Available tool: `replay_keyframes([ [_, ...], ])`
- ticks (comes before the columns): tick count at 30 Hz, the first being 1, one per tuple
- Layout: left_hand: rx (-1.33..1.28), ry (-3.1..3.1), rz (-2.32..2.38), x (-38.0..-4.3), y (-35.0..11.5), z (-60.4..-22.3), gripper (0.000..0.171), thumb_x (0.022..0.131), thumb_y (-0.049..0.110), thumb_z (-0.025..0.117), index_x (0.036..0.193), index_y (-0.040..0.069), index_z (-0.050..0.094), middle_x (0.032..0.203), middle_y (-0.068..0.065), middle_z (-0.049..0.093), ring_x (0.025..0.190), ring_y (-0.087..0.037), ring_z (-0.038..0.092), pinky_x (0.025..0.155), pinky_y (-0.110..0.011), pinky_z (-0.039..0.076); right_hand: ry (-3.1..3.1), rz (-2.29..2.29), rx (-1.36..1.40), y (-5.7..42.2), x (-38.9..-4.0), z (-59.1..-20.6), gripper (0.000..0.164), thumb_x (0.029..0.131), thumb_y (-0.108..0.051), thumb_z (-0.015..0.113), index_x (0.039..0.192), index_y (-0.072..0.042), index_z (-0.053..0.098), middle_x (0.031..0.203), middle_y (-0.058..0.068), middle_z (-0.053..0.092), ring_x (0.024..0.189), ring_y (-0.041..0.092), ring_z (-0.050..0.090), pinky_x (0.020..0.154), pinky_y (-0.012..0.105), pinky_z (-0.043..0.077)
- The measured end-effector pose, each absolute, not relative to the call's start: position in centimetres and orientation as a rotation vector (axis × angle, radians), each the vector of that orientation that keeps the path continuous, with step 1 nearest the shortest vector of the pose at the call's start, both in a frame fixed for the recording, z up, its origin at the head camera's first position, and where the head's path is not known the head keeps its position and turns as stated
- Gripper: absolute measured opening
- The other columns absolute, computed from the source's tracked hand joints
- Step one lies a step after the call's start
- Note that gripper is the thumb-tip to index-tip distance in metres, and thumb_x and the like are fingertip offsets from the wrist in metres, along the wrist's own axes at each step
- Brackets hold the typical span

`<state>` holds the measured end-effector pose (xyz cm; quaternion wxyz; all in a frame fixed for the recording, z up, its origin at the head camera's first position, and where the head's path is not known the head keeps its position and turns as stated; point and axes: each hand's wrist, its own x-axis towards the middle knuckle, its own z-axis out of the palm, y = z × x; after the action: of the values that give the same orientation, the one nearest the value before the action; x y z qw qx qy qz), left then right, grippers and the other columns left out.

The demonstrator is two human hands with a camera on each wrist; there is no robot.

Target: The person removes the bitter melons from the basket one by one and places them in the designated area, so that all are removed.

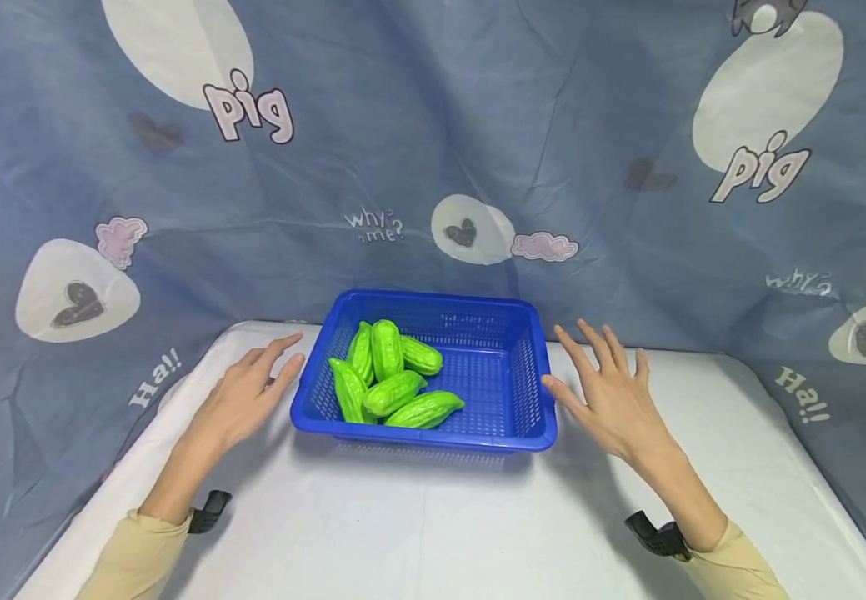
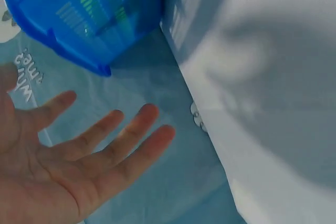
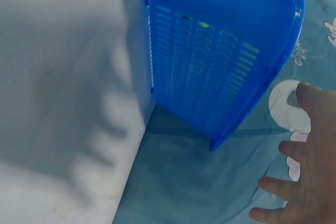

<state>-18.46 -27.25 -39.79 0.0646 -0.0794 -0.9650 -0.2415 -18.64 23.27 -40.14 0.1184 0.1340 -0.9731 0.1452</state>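
A blue plastic basket (image 1: pixel 423 440) with slotted walls stands on the white table. Several bright green bitter melons (image 1: pixel 395 393) lie in its left half, some leaning on one another. My left hand (image 1: pixel 241 392) is spread beside the basket's left end, fingers apart and holding nothing. On the other side, my right hand (image 1: pixel 613 396) has its fingers splayed, the thumb close to the right rim. In the left wrist view a gap shows between the fingers and the basket wall (image 2: pixel 100 14). The right wrist view likewise shows the hand (image 3: pixel 320 166) apart from the basket (image 3: pixel 205 66).
The white table (image 1: pixel 372 517) extends in front of the basket and to both sides. Behind it hangs a blue-grey printed cloth (image 1: pixel 402 125), which also runs down along the table's sides. Dark wrist bands (image 1: pixel 658 536) sit at both sleeve cuffs.
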Motion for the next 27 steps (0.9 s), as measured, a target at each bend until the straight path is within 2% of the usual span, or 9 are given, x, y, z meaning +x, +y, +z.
replay_keyframes([
  [4,-0.217,-2.854,-0.831,-18.8,-26.5,-40.0,0.06,0.117,0.052,0.032,0.162,0.015,0.047,0.145,-0.031,0.062,0.11,-0.046,0.074,0.092,-0.064,0.057,-2.831,0.429,0.442,22.6,-18.8,-40.1,0.074,0.109,-0.064,0.049,0.172,-0.036,0.024,0.179,0.014,0.024,0.165,0.051,0.017,0.119,0.089,0.01],
  [7,-0.165,-2.813,-0.986,-19.1,-25.9,-40.0,0.061,0.117,0.051,0.033,0.159,0.01,0.05,0.145,-0.033,0.062,0.1,-0.041,0.079,0.079,-0.05,0.065,-2.824,0.426,0.47,22.0,-18.9,-40.1,0.073,0.109,-0.063,0.049,0.172,-0.035,0.026,0.179,0.013,0.026,0.165,0.05,0.018,0.119,0.088,0.011],
  [10,-0.084,-2.782,-1.123,-19.3,-25.5,-39.9,0.062,0.116,0.053,0.036,0.158,0.009,0.05,0.146,-0.033,0.061,0.095,-0.041,0.08,0.065,-0.04,0.066,-2.822,0.439,0.495,21.5,-18.9,-40.0,0.072,0.11,-0.062,0.05,0.172,-0.035,0.026,0.179,0.012,0.026,0.166,0.05,0.018,0.12,0.087,0.011],
  [15,0.022,-2.757,-1.191,-19.7,-25.1,-39.9,0.06,0.115,0.053,0.043,0.157,0.01,0.053,0.144,-0.033,0.063,0.089,-0.035,0.081,0.063,-0.043,0.066,-2.819,0.483,0.532,21.0,-18.8,-40.1,0.07,0.11,-0.059,0.051,0.172,-0.037,0.025,0.179,0.011,0.026,0.167,0.049,0.016,0.121,0.086,0.013],
  [19,0.095,-2.758,-1.22,-19.8,-24.6,-40.0,0.059,0.114,0.051,0.045,0.156,0.011,0.054,0.142,-0.032,0.065,0.082,-0.023,0.079,0.061,-0.042,0.065,-2.804,0.522,0.574,20.6,-18.7,-40.1,0.071,0.111,-0.056,0.053,0.172,-0.036,0.025,0.179,0.01,0.026,0.165,0.047,0.022,0.119,0.081,0.024],
  [21,0.129,-2.764,-1.212,-19.7,-24.4,-40.1,0.058,0.114,0.05,0.046,0.157,0.011,0.053,0.14,-0.031,0.067,0.081,-0.021,0.079,0.059,-0.04,0.064,-2.799,0.54,0.594,20.5,-18.7,-40.0,0.071,0.11,-0.055,0.054,0.172,-0.036,0.025,0.179,0.01,0.025,0.162,0.047,0.028,0.116,0.078,0.03],
  [24,0.165,-2.767,-1.187,-19.6,-23.8,-40.3,0.056,0.114,0.047,0.047,0.157,0.011,0.053,0.137,-0.03,0.069,0.084,-0.029,0.08,0.057,-0.038,0.062,-2.795,0.557,0.618,20.2,-18.6,-39.7,0.071,0.11,-0.054,0.055,0.172,-0.036,0.025,0.18,0.01,0.024,0.157,0.047,0.037,0.113,0.08,0.032],
  [27,0.206,-2.775,-1.166,-19.5,-23.3,-40.5,0.055,0.114,0.047,0.046,0.157,0.014,0.054,0.136,-0.028,0.071,0.103,-0.041,0.078,0.072,-0.04,0.061,-2.794,0.566,0.643,19.9,-18.6,-39.5,0.07,0.111,-0.053,0.056,0.172,-0.036,0.025,0.179,0.01,0.024,0.154,0.049,0.04,0.113,0.084,0.031],
])
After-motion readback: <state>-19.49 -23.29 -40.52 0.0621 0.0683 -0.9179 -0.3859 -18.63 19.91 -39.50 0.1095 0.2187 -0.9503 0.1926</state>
